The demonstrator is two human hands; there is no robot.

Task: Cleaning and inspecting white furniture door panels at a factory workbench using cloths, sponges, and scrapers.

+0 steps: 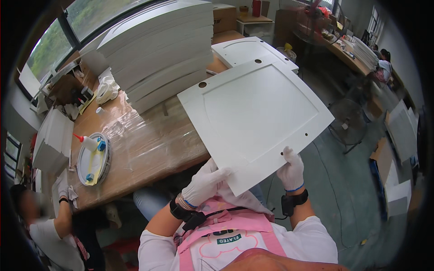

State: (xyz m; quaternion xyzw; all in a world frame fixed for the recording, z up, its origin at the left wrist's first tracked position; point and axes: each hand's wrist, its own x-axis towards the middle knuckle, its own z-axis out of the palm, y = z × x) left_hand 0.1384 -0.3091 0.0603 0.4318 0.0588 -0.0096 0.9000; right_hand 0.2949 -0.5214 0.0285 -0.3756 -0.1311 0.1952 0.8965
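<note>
A large white panel (260, 115), with a recessed middle and a few small round holes near its edges, is tilted in front of me. My left hand (203, 184), in a white glove, is closed on its near left corner, the thumb on top. My right hand (290, 170), gloved too, grips the near right edge beside a small hole; the fingers beneath are hidden. The panel's left edge overlaps the table. Behind it lies a second white panel (244, 50) with similar holes, partly covered by the first.
A tall stack of white panels (158, 49) stands on the plastic-covered table (153, 147). A round white lid (82, 165) carries a red-tipped glue bottle (89, 143) and blue pieces. At the lower left a co-worker (54, 235) works. A standing fan (347, 122) is on the right.
</note>
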